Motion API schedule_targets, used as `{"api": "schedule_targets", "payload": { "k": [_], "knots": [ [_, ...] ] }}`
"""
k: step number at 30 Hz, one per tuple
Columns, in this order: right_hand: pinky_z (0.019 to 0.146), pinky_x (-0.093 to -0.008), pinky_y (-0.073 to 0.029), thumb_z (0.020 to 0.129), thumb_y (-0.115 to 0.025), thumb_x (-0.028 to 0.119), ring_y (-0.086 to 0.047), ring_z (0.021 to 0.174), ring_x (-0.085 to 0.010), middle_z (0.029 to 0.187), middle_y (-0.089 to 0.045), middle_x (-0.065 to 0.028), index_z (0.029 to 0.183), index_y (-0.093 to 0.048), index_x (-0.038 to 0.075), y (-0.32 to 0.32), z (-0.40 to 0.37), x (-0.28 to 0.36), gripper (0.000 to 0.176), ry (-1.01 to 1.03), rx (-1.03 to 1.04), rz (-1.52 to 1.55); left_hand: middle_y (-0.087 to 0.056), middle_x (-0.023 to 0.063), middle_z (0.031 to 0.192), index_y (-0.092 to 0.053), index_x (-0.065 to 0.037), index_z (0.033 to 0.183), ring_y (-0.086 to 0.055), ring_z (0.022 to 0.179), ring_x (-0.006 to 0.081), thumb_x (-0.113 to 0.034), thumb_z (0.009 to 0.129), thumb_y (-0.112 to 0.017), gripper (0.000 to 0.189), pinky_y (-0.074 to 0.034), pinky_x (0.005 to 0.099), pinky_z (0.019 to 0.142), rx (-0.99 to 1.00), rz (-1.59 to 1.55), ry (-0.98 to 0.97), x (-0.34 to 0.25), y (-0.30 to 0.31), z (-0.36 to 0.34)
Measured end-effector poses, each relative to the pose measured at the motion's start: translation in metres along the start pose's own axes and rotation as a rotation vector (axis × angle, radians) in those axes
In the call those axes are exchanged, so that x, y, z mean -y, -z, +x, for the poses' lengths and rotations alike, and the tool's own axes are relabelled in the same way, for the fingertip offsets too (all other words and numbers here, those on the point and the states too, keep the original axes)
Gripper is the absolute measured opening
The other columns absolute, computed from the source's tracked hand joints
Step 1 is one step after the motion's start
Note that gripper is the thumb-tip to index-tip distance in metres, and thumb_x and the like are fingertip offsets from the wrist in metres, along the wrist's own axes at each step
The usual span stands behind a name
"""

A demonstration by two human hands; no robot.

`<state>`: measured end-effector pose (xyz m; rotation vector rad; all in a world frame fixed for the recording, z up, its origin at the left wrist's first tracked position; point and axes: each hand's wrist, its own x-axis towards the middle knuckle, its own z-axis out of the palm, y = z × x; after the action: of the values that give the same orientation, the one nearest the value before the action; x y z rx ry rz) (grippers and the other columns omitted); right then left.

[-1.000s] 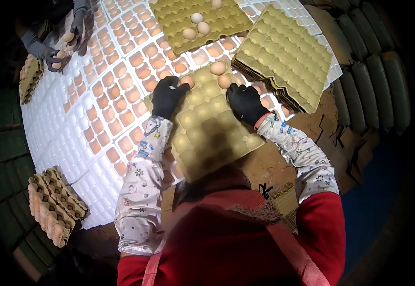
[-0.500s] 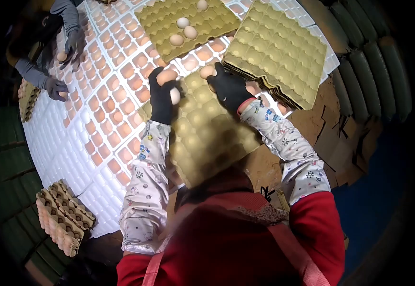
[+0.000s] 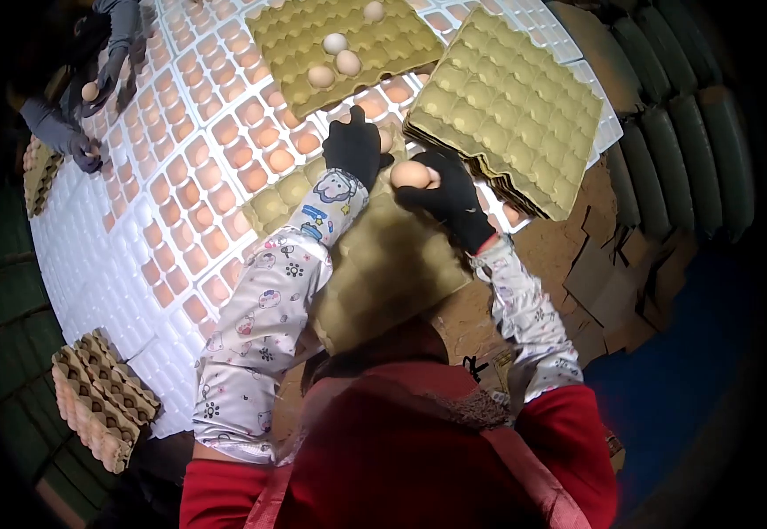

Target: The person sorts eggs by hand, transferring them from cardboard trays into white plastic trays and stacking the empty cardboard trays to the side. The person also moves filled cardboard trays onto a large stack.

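Note:
My left hand (image 3: 353, 145), in a dark glove, reaches over the far edge of the yellow-green egg tray (image 3: 388, 273) in front of me. Its fingers curl downward and away, and whatever they hold is hidden. Close to its right side a pale egg (image 3: 386, 141) sits at the tray's far edge. My right hand (image 3: 454, 198), also gloved, is closed around a brown egg (image 3: 411, 175), with part of a second egg (image 3: 434, 179) showing behind it. This hand is above the tray's right side.
White plastic trays with brown eggs (image 3: 279, 160) cover the lit table. A yellow-green tray (image 3: 383, 40) with several eggs lies at the back, beside stacked trays (image 3: 507, 106). Another person's gloved hands (image 3: 70, 145) work at left. Egg-filled cartons (image 3: 101, 401) stand lower left.
My left hand has moved right and turned over; the two eggs seen in it are out of sight. My right hand has drawn back toward me, eggs now showing in it.

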<state>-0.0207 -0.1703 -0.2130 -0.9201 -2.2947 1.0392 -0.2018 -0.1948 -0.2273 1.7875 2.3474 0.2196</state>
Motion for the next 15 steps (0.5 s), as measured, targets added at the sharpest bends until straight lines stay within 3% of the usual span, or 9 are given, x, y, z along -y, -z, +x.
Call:
{"api": "schedule_targets", "payload": {
  "k": [2,4,5,6,8,11,12,14,15],
  "knots": [
    [0.059,-0.0313,-0.052,0.088,-0.059,0.039,-0.062,0.073,-0.0204,0.097,-0.063,-0.0117,0.117,-0.052,0.007,0.012,-0.026,0.011,0.044,-0.614,-0.008,1.125,-0.048,0.015,0.124,-0.061,-0.007,0.102,-0.058,0.093,0.0373,-0.035,0.071,-0.076,0.044,-0.052,0.0458,0.068,0.014,0.003,-0.029,-0.005,0.004,-0.004],
    [0.054,-0.0272,-0.05,0.094,-0.047,0.044,-0.061,0.067,-0.019,0.097,-0.063,-0.0125,0.119,-0.05,0.005,0.008,-0.037,0.028,0.047,-0.74,-0.137,1.475,-0.045,0.0143,0.13,-0.055,-0.008,0.109,-0.057,0.092,0.0375,-0.03,0.072,-0.075,0.048,-0.052,0.0449,0.068,-0.117,-0.039,-0.117,-0.002,-0.006,-0.011],
    [0.061,-0.0285,-0.053,0.093,-0.055,0.031,-0.064,0.077,-0.0196,0.107,-0.06,-0.0145,0.122,-0.044,0.003,0.014,-0.047,0.017,0.041,-0.616,0.141,1.866,-0.044,0.0141,0.13,-0.055,-0.009,0.11,-0.057,0.093,0.0368,-0.03,0.072,-0.075,0.047,-0.052,0.0449,0.069,-0.148,-0.085,-0.105,-0.001,-0.008,-0.013],
    [0.07,-0.0291,-0.054,0.088,-0.062,0.01,-0.065,0.089,-0.0211,0.114,-0.056,-0.0139,0.124,-0.037,0.005,0.0,-0.055,0.031,0.044,-0.256,-0.084,1.405,-0.044,0.014,0.13,-0.055,-0.011,0.11,-0.057,0.094,0.0362,-0.029,0.072,-0.075,0.047,-0.051,0.0449,0.071,-0.18,-0.131,-0.091,0.0,-0.011,-0.014],
    [0.057,-0.0247,-0.045,0.09,-0.061,0.026,-0.057,0.074,-0.0198,0.092,-0.059,-0.0079,0.108,-0.051,0.004,-0.015,-0.048,0.061,0.03,-0.233,-0.363,1.0,-0.047,0.0144,0.128,-0.057,-0.011,0.111,-0.055,0.104,0.0322,-0.027,0.071,-0.075,0.047,-0.05,0.0439,0.078,-0.246,-0.364,-0.044,0.005,-0.008,-0.017],
    [0.063,-0.0284,-0.047,0.084,-0.062,0.005,-0.058,0.084,-0.0219,0.096,-0.059,-0.0079,0.107,-0.052,0.004,-0.015,-0.05,0.073,0.026,-0.173,-0.256,0.924,-0.056,0.0088,0.113,-0.059,-0.007,0.115,-0.058,0.093,0.0209,-0.028,0.082,-0.069,0.041,-0.05,0.0354,0.075,-0.346,-1.045,0.032,0.034,-0.012,-0.039],
    [0.065,-0.0322,-0.047,0.081,-0.061,0.005,-0.059,0.083,-0.0215,0.09,-0.06,-0.0066,0.106,-0.054,0.004,-0.001,-0.041,0.074,0.026,0.067,-0.085,0.361,-0.059,0.0103,0.109,-0.055,-0.003,0.119,-0.059,0.088,0.0196,-0.03,0.087,-0.064,0.043,-0.051,0.0319,0.072,0.085,-1.675,0.31,0.044,0.02,-0.058],
    [0.066,-0.0346,-0.047,0.078,-0.062,0.007,-0.06,0.078,-0.0216,0.084,-0.063,-0.0057,0.104,-0.055,0.004,-0.003,-0.024,0.093,0.027,0.251,0.024,0.062,-0.059,0.0115,0.109,-0.047,-0.001,0.127,-0.059,0.081,0.0181,-0.032,0.092,-0.058,0.048,-0.05,0.027,0.065,0.108,-2.366,-0.051,0.071,0.013,-0.11],
    [0.078,-0.0339,-0.049,0.087,-0.064,0.02,-0.057,0.095,-0.0192,0.11,-0.06,-0.0112,0.116,-0.049,0.004,-0.023,-0.042,0.107,0.036,-0.437,0.179,0.59,-0.06,0.0106,0.104,-0.044,-0.002,0.129,-0.059,0.075,0.016,-0.039,0.094,-0.052,0.051,-0.049,0.0251,0.06,-0.203,-2.116,0.294,0.062,0.031,-0.132]
  ]
}}
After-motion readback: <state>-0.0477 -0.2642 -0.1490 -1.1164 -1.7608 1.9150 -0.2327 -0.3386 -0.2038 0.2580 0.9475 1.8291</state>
